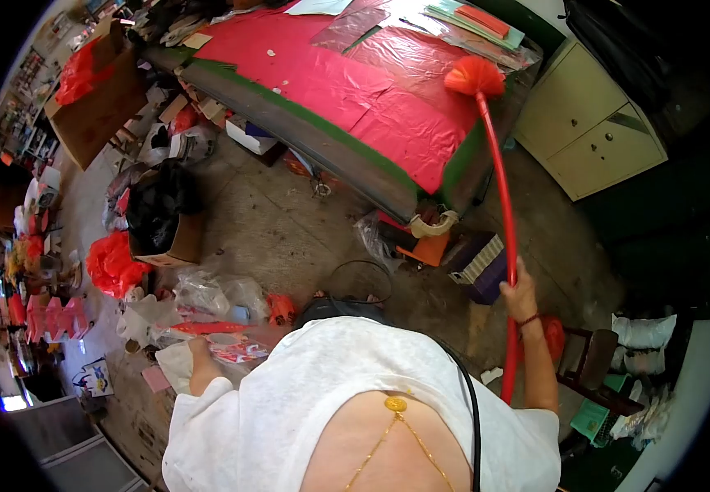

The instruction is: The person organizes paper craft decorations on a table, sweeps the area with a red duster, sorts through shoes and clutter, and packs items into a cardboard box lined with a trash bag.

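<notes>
The right hand (520,297) has its fingers wrapped round the duster (504,193), whose bristly head is at the bench (289,125). Probably light, stiff, slick-poled; hold mid-pole. Left hand (198,348): finger state too unclear to tell.

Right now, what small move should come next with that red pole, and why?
Perhaps ease the brush head back a little: it shows right beside the stacked papers on the table, and only the right hand grips the long pole.
</notes>
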Demonstrator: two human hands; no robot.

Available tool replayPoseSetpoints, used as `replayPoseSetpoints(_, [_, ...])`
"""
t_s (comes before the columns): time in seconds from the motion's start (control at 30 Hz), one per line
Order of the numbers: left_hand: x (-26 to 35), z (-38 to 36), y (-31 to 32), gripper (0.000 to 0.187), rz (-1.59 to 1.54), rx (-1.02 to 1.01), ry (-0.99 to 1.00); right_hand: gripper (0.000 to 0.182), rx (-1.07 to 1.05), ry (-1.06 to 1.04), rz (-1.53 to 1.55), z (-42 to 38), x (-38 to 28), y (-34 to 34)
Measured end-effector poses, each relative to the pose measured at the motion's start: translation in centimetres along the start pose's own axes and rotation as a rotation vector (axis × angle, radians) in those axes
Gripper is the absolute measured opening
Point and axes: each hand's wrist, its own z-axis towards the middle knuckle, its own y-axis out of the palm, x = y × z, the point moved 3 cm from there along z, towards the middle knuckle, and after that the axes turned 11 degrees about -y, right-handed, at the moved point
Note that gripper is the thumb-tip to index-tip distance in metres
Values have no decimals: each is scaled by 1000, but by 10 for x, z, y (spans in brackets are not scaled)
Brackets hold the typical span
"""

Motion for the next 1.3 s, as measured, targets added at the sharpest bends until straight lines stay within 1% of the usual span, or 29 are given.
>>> replayPoseSetpoints(0.03, [-1, -1, 2, 24, 27, -3, -12, 60, 31, -81, -17, -16, 7, 5])
replayPoseSetpoints(0.1, [6, -5, 10, 22, 41, -15, -67, 63, -67, 17, -30, -47, -18, 15])
replayPoseSetpoints(0.17, [20, -16, 20, 20, 39, -32, -105, 64, -201, 66, 199, -64, -46, 28])
replayPoseSetpoints(0.2, [29, -21, 24, 19, 38, -40, -115, 64, -195, 78, 202, -67, -59, 31])
replayPoseSetpoints(0.27, [50, -30, 33, 17, 29, -61, -131, 64, -466, -2, 394, -61, -80, 43])
replayPoseSetpoints(0.3, [59, -35, 38, 17, 20, -67, -139, 64, -467, -1, 393, -54, -84, 46])
replayPoseSetpoints(0.37, [79, -43, 42, 16, -1, -76, -153, 64, -609, -131, 481, -45, -95, 54])
replayPoseSetpoints(0.4, [89, -47, 43, 15, -13, -79, -160, 64, -611, -130, 489, -41, -100, 54])
replayPoseSetpoints(0.47, [109, -57, 42, 15, -24, -76, -180, 63, -530, -206, 475, -33, -111, 47])
replayPoseSetpoints(0.53, [127, -83, 40, 21, -10, -30, -198, 62, -537, -153, 444, -33, -97, 38])
replayPoseSetpoints(0.57, [130, -90, 37, 27, 1, 10, -212, 62, -427, -133, 367, -32, -90, 28])
replayPoseSetpoints(0.6, [126, -85, 37, 27, -2, 11, -212, 62, -311, -113, 290, -29, -82, 18])
replayPoseSetpoints(0.67, [118, -76, 39, 36, 30, 26, -102, 61, -117, -64, 224, -27, -62, -3])
replayPoseSetpoints(0.7, [113, -75, 39, 36, 33, 14, -98, 60, -20, -81, 224, -26, -53, -15])
replayPoseSetpoints(0.73, [108, -75, 38, 34, 72, 2, -80, 60, -12, -78, 215, -23, -40, -26])
replayPoseSetpoints(0.8, [91, -58, 41, 29, 216, -12, 2, 60, 114, 136, 276, -15, -2, -46])
replayPoseSetpoints(0.83, [78, -31, 46, 27, 396, -9, 101, 60, 120, 135, 271, -5, 11, -52])
replayPoseSetpoints(0.87, [68, -10, 49, 25, 638, 19, 231, 60, 124, 196, 246, 5, 26, -57])
replayPoseSetpoints(0.9, [65, -4, 53, 23, 816, 46, 334, 60, 126, 257, 222, 10, 38, -57])
replayPoseSetpoints(0.93, [65, -6, 58, 22, 928, 60, 396, 60, 129, 258, 220, 8, 46, -52])
replayPoseSetpoints(1.0, [69, -11, 62, 22, 872, 81, 410, 60, 39, 185, 248, 2, 62, -33])
replayPoseSetpoints(1.03, [73, -16, 64, 22, 851, 88, 417, 60, 42, 133, 192, -15, 71, -16])
replayPoseSetpoints(1.07, [84, -33, 67, 22, 856, 33, 466, 60, 47, 82, 135, -35, 72, 0])
replayPoseSetpoints(1.13, [93, -42, 73, 22, 869, -30, 528, 60, -48, 115, 311, -55, 15, -2])
replayPoseSetpoints(1.17, [93, -43, 78, 21, 733, -19, 400, 60, -76, 129, 368, -62, -14, -6])
replayPoseSetpoints(1.2, [81, -21, 87, 22, 542, -26, 257, 60, -190, 164, 407, -64, -31, -6])
replayPoseSetpoints(1.23, [82, -28, 89, 24, 335, -25, 125, 61, -303, 195, 451, -66, -39, -2])
replayPoseSetpoints(1.27, [91, -45, 88, 26, 211, -20, 43, 61, -299, 190, 454, -61, -34, 0])
replayPoseSetpoints(1.3, [100, -60, 86, 29, 123, -10, -20, 61, -219, 128, 433, -49, -25, -1])
